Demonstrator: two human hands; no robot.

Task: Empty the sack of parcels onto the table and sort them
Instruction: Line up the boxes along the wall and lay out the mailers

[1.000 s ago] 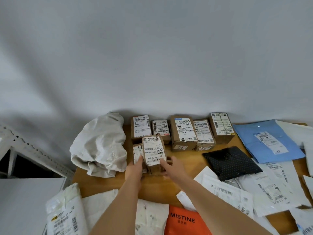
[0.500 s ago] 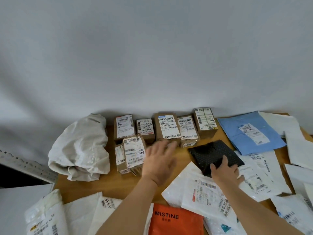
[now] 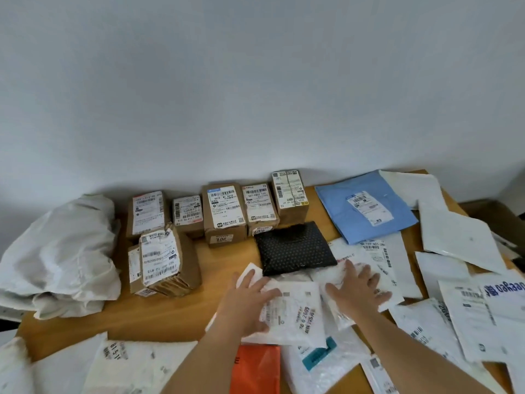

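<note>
Lying along the bench's (image 3: 159, 314) near edge: white poly mailers at the left corner (image 3: 136, 362), an orange mailer (image 3: 255, 368) mid-edge under the left forearm, a white mailer with a teal patch (image 3: 318, 356) beside it.

Left hand (image 3: 244, 297) flat, fingers spread, pressing on a white labelled mailer (image 3: 295, 311) mid-bench. Right hand (image 3: 358, 288) also flat and spread wide, resting on a crinkled clear-white mailer (image 3: 335, 275) just right of it. Neither hand grips anything.

Right side of the bench: overlapping white mailers out to the right edge (image 3: 483, 314), one printed with blue lettering (image 3: 502, 290).

Just beyond the hands: black dotted mailer (image 3: 295, 247), touching the white ones at its near edge.

Left of centre: two cardboard boxes (image 3: 164, 260) standing together, labels facing the camera, the taller leaning back slightly.

Empty sack (image 3: 59, 254), crumpled, off-white, at the bench's left edge, spilling over it.

Far edge against the wall: row of five cardboard boxes (image 3: 224, 211), labels up, side by side. Right of them a blue mailer (image 3: 366, 206) with a white label, then more white mailers (image 3: 412, 186) at the far right corner.
</note>
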